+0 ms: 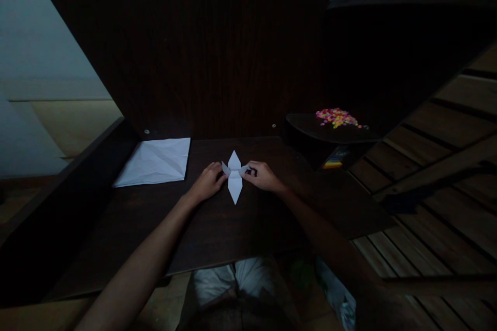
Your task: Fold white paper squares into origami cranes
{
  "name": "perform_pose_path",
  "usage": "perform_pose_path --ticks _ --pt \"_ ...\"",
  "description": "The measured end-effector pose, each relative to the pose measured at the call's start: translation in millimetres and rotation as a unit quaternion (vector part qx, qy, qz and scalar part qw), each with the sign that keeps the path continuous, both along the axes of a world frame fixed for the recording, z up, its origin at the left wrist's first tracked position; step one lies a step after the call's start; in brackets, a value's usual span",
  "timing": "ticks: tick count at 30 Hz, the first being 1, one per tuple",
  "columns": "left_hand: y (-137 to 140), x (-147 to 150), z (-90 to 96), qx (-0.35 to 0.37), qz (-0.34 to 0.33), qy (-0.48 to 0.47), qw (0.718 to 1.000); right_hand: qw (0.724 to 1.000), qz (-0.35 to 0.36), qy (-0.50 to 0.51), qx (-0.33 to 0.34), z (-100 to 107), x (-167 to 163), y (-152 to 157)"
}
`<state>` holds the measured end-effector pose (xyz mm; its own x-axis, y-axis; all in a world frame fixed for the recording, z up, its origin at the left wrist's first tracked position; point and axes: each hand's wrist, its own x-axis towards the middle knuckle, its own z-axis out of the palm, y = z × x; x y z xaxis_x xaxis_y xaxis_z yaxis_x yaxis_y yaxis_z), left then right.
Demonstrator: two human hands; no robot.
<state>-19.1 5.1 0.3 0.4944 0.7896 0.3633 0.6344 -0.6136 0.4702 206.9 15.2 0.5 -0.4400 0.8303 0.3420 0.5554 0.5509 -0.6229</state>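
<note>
The four-pointed origami (235, 187) lay on the table (217, 235) at 12 o'clock, its 9 o'clock flap (226, 169) pinched by the fingers of the left hand (209, 182), its 3 o'clock flap (243, 170) by the right hand (265, 177). Probably light, crisp, easily creased, it suited soft edge grips.

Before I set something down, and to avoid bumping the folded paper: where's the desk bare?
Bare desk shows between the forearms, nearer than the folded paper, and left of the left forearm, nearer than the white sheet. Crowded: around the folded paper, held by left hand and right hand.
</note>
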Motion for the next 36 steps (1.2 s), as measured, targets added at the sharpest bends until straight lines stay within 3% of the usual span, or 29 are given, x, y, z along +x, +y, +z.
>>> perform_pose_path --ticks 11,14,19,24,30,36 --pt "0.5 0.3 0.1 0.005 0.069 -0.040 0.997 0.998 -0.033 0.040 0.046 -0.6 1.5 -2.4" --pt "2.0 -2.7 -1.3 0.020 0.115 -0.054 0.992 0.991 -0.094 0.064 0.071 -2.8 5.1 1.4" --pt "5.5 -7.0 -7.7 0.063 0.169 -0.046 0.983 0.953 -0.269 0.104 0.093 -1.8 17.1 15.5" --pt "8.1 -5.9 -14.8 0.078 0.176 -0.032 0.981 0.923 -0.369 -0.002 0.108 7.7 33.4 36.5" --pt "8.2 -3.1 -16.8 0.071 0.175 -0.029 0.982 0.881 -0.460 -0.089 0.072 13.4 45.7 58.5" --pt "6.7 -2.2 -14.8 0.053 0.175 -0.026 0.983 0.858 -0.499 -0.121 0.018 12.9 52.2 70.4"
